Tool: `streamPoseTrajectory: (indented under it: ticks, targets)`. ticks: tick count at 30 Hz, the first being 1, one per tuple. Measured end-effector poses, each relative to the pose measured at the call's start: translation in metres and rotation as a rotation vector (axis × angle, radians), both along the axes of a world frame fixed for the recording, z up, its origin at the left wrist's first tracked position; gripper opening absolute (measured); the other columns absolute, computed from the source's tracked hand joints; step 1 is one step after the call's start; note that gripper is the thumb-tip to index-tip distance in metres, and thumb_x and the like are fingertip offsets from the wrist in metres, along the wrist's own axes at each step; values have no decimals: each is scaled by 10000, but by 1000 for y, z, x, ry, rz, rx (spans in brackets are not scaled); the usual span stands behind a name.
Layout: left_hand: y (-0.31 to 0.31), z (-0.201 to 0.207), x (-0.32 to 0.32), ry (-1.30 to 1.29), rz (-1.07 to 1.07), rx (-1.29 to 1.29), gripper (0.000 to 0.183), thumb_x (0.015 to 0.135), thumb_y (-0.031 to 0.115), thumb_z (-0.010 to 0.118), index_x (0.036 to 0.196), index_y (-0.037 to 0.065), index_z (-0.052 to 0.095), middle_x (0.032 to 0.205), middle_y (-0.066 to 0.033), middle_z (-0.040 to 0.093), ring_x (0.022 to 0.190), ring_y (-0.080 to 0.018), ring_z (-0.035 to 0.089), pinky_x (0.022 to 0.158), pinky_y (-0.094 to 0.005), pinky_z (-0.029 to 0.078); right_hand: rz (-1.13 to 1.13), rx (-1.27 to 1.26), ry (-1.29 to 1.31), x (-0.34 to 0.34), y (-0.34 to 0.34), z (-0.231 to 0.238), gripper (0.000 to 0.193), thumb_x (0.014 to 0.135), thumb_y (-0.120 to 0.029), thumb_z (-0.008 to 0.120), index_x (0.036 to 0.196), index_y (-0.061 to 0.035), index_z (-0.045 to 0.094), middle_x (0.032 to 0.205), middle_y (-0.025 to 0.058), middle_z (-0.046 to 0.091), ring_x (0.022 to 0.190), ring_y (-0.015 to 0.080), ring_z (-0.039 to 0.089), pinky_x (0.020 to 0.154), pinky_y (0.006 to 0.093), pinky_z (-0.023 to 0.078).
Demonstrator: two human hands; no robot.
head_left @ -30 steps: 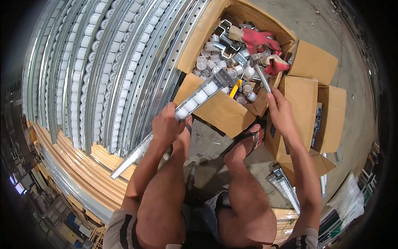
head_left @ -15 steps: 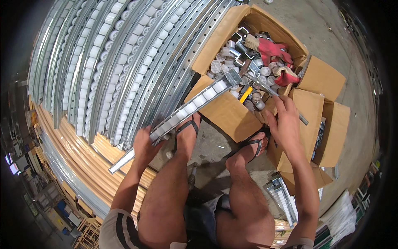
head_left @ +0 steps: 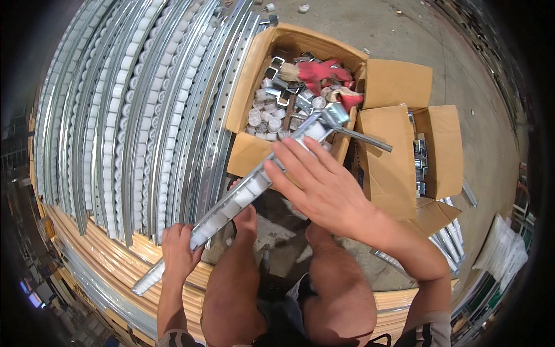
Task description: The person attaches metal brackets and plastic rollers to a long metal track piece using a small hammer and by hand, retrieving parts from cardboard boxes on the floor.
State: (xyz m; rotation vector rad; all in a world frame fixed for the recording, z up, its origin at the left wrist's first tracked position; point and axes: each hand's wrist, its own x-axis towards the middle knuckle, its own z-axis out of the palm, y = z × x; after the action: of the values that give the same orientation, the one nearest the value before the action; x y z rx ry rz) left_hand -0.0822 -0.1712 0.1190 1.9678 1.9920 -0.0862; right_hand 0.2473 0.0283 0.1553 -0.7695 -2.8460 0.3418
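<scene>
A roller track, a metal channel with white rollers, slants up across my lap toward the open box. My left hand is closed around its lower part. Over the upper part lies my right hand, palm down, fingers stretched and resting on the rollers. A shiny metal bracket sits at the track's top end, by the box rim. From beside it a grey metal rod sticks out to the right; whether the two are joined I cannot tell.
The cardboard box holds white rollers, metal brackets and red-and-cream gloves. A second box with metal parts stands right of it. Several roller tracks lie stacked at left over tan pipes. Short tracks lie at right.
My right hand has moved left from beside the rod onto the track's rollers. The view has shifted, and the track's lower end and left hand appear lower.
</scene>
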Motion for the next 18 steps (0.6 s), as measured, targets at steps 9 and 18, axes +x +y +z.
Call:
streamPoseTrajectory:
  ticks: [9,18]
  targets:
    - [112,81,34,-232,-302,132,621,567,167,831,1152,89,639,960,-120,594,830,-353,627,710,-440,491,-151,-57,-42,40,6,22,578,769,-153,743,1298,11,576,1199,181,600,1152,343,577,1064,497,422]
    - [209,89,200,-429,-593,467,223,780,150,682,958,21,644,912,-174,618,869,-337,643,763,-438,510,-493,-918,437,76,-116,20,214,874,-61,721,1047,18,622,895,88,652,779,192,610,728,324,495]
